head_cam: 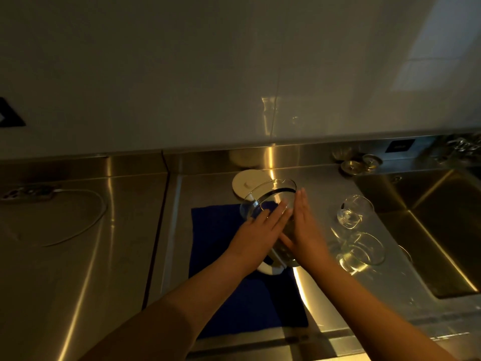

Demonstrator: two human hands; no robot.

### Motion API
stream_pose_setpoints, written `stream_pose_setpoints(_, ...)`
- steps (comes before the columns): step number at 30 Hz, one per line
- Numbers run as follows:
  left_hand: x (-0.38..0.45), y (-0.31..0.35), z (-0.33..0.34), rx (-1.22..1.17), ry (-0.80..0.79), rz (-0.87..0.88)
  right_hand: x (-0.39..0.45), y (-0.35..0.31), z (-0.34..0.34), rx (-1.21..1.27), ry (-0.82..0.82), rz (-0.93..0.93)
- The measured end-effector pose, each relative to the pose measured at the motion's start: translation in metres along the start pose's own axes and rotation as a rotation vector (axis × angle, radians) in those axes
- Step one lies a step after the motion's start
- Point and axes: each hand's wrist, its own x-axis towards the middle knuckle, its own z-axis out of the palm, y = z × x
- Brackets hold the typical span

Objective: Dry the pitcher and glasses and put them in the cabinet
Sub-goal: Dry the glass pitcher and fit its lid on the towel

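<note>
Glass pitcher: lying tilted between flat left hand and right hand, over blue towel; two glasses sitting right on counter.

Counter and sink: brushed metal, reflective. Pitcher and glasses: clear, glossy glass. Towel: blue matt cloth. Lid: smooth, white, matt.

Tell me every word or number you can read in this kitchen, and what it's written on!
None can be read.
Dark plate on the steel backsplash: faint marks, too small and blurred to read.
Dark panel at the left edge of the wall: a pale shape, no legible letters.
Glass pitcher, two glasses, white lid, blue cloth: no print visible.
</note>
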Motion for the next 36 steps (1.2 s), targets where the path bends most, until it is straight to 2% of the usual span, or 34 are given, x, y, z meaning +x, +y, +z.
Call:
stream_pose_setpoints(5,-0.004,-0.007,0.001,0.053,-0.013,-0.020,0.006,0.000,0.010,-0.130,-0.053,0.032)
stream_pose_setpoints(10,-0.008,-0.018,0.011,0.094,0.006,-0.090,0.013,-0.010,0.015,-0.253,-0.087,-0.092)
stream_pose_setpoints(14,-0.012,-0.029,0.012,0.120,-0.019,-0.120,0.014,-0.011,0.020,-0.237,-0.105,-0.119)
stream_pose_setpoints(27,-0.034,-0.069,0.037,0.118,-0.126,-0.260,0.031,-0.020,0.040,-0.452,-0.225,-0.240)
stream_pose_setpoints(36,-0.033,-0.078,0.040,0.104,-0.121,-0.245,0.038,-0.018,0.044,-0.467,-0.252,-0.246)
